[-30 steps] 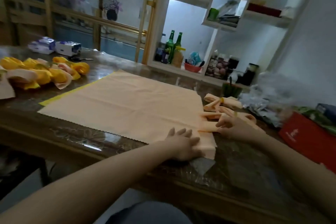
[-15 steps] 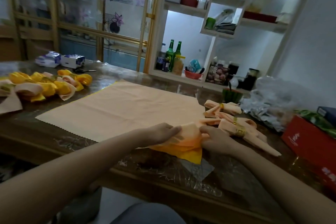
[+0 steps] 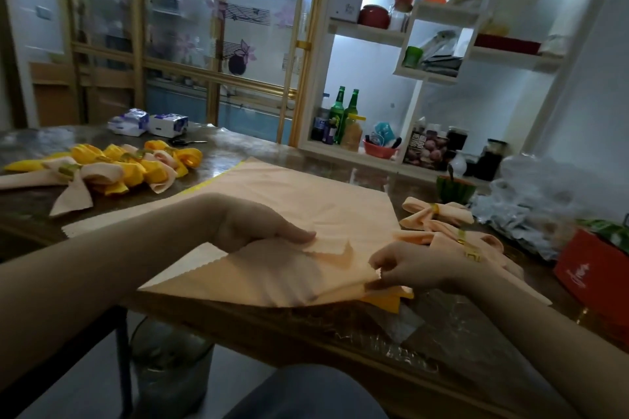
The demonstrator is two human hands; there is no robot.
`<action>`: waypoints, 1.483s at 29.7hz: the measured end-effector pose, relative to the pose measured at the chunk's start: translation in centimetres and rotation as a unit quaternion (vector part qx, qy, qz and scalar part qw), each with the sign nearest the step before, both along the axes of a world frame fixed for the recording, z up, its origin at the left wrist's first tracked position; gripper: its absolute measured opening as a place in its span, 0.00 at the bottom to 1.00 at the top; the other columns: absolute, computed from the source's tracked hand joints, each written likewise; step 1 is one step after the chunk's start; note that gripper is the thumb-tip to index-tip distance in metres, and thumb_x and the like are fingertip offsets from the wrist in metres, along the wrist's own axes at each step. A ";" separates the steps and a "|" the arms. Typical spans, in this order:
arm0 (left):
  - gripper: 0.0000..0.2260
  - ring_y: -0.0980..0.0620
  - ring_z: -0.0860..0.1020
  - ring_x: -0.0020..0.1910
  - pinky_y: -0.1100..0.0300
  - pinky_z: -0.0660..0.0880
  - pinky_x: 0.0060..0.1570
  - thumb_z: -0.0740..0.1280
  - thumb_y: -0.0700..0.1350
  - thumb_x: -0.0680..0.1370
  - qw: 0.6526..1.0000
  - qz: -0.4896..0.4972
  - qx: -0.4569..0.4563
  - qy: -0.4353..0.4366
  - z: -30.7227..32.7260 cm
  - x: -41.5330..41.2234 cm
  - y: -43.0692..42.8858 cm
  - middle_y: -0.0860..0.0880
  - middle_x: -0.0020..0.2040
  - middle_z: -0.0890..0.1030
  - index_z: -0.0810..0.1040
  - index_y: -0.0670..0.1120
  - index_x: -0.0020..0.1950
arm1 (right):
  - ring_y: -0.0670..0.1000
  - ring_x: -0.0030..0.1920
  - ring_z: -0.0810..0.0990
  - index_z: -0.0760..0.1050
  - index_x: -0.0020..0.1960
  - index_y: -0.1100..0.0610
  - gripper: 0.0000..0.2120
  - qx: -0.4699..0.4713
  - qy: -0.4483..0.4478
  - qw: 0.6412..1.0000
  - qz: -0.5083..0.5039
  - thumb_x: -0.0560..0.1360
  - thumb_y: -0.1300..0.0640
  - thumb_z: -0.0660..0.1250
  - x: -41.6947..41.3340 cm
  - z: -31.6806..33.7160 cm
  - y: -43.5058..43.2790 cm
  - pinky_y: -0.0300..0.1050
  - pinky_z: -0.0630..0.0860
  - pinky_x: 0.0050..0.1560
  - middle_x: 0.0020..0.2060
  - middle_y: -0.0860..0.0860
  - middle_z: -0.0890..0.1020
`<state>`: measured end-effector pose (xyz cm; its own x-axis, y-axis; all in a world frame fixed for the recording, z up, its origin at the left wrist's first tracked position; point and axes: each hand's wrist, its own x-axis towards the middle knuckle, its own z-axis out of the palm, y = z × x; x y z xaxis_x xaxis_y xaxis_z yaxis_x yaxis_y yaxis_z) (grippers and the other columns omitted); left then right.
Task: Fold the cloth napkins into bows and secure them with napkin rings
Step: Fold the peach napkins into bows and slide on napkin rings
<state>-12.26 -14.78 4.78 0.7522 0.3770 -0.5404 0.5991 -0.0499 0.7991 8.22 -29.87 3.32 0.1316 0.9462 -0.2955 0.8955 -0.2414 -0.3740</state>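
Table [image 3: 258, 150]: napkin [image 3: 265, 279], red box [image 3: 592, 282], print illegible

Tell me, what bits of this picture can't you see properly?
Head view:
- Left hand: its thumb is hidden by the hand itself, so its hold on the napkin is unclear.
- Yellow cloth: mostly covered by the napkin.
- Ring: partly behind the right hand, which pinches the napkin.
- Red box: cut off by the right edge.
- Bottles: labels too small to read.
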 end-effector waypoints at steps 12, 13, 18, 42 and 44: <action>0.24 0.41 0.62 0.71 0.42 0.58 0.70 0.51 0.56 0.82 0.737 0.180 0.642 0.112 -1.9 5.3 9.3 0.40 0.72 0.63 0.57 0.45 0.74 | 0.55 0.63 0.72 0.61 0.71 0.55 0.22 0.240 -0.285 0.917 -0.143 0.79 0.54 0.60 -1.4 -1.5 12.1 0.50 0.68 0.63 0.65 0.55 0.72; 0.27 0.41 0.55 0.74 0.40 0.53 0.71 0.49 0.58 0.81 0.747 0.186 0.628 0.114 -2.8 5.5 9.8 0.41 0.76 0.57 0.51 0.45 0.76 | 0.54 0.66 0.70 0.59 0.72 0.54 0.23 0.249 -0.260 0.927 -0.105 0.80 0.51 0.59 -1.9 -2.7 13.0 0.50 0.66 0.66 0.68 0.54 0.70; 0.28 0.45 0.47 0.76 0.41 0.47 0.71 0.46 0.62 0.80 0.833 0.055 0.526 0.165 -8.6 3.1 8.3 0.45 0.77 0.52 0.54 0.47 0.76 | 0.48 0.76 0.49 0.49 0.77 0.46 0.26 0.104 -0.129 0.985 0.057 0.81 0.41 0.47 -3.3 -8.1 14.7 0.43 0.46 0.73 0.77 0.48 0.51; 0.29 0.48 0.53 0.75 0.45 0.53 0.72 0.48 0.65 0.78 0.846 0.053 0.489 0.204 -10.0 -0.5 16.9 0.49 0.78 0.52 0.55 0.55 0.76 | 0.51 0.74 0.58 0.58 0.75 0.50 0.25 0.165 -0.093 0.981 -0.047 0.80 0.42 0.50 1.1 -8.0 23.1 0.48 0.54 0.73 0.75 0.51 0.60; 0.28 0.46 0.66 0.68 0.51 0.66 0.66 0.53 0.64 0.78 0.849 0.088 0.489 0.182 -9.0 -0.4 18.5 0.46 0.72 0.66 0.66 0.49 0.72 | 0.53 0.70 0.66 0.65 0.71 0.51 0.21 0.204 -0.009 0.974 -0.101 0.80 0.48 0.57 2.3 -7.7 22.7 0.51 0.62 0.70 0.71 0.52 0.67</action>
<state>-12.70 3.68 -4.19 0.4874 0.8687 -0.0889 0.8647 -0.4659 0.1877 10.57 -7.21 -4.37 0.3294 0.9385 0.1035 0.8522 -0.2483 -0.4606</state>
